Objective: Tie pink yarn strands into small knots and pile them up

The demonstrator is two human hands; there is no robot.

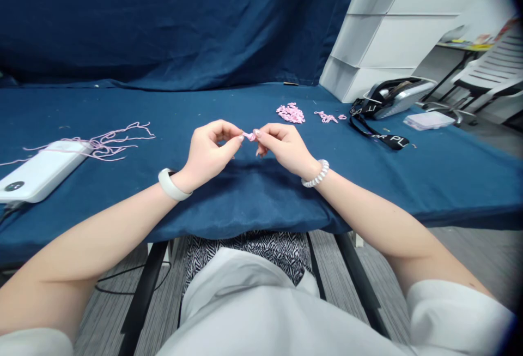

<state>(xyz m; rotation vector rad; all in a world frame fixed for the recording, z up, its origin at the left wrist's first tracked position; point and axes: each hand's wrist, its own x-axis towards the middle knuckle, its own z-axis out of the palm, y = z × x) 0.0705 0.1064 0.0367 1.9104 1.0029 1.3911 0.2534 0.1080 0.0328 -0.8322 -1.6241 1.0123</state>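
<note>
Between my two hands is a short piece of pink cord [250,136], looped or knotted at its right part. My left hand [214,146] pinches its left end between thumb and forefinger. My right hand [281,146] pinches the knotted part from the other side. Both hands are just above the front of the blue cloth. Beyond my right hand lies a pile of small pink knotted cords [291,113], with a smaller group of pink pieces [326,117] to its right. Loose pink strands [118,140] lie to the left, partly under a white power bank [47,170].
Blue cloth [171,110] covers the table and hangs behind it. At the right are a grey-and-black bag [392,97] with a black lettered strap [388,140], a clear plastic box [429,120] and stacked white boxes [368,40]. A white chair [492,64] stands farther off.
</note>
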